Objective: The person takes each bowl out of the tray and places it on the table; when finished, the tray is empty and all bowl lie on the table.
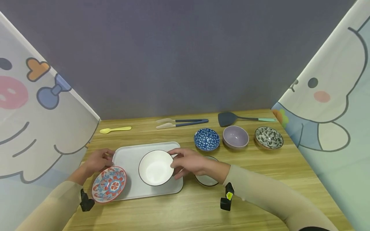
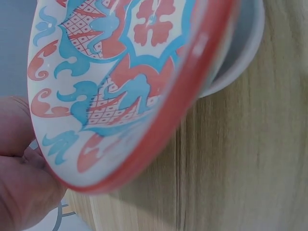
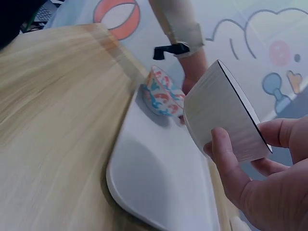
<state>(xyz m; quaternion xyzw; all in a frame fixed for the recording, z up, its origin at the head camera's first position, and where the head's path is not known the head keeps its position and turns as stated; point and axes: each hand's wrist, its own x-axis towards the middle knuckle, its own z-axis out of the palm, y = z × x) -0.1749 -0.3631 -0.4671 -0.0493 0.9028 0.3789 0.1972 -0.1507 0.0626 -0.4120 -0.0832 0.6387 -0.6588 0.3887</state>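
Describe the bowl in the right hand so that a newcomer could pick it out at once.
On the wooden table lies a pale rectangular tray. Above it, the right hand holds the white bowl with a thin dark rim. Unlike the patterned bowl at the left hand, it is plain inside; unlike the dark-rimmed bowl below the right forearm, it is over the tray.

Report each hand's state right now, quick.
Left hand: holding the red-rimmed patterned bowl.
Right hand: holding the dark-rimmed white bowl, thumb and fingers at its side.
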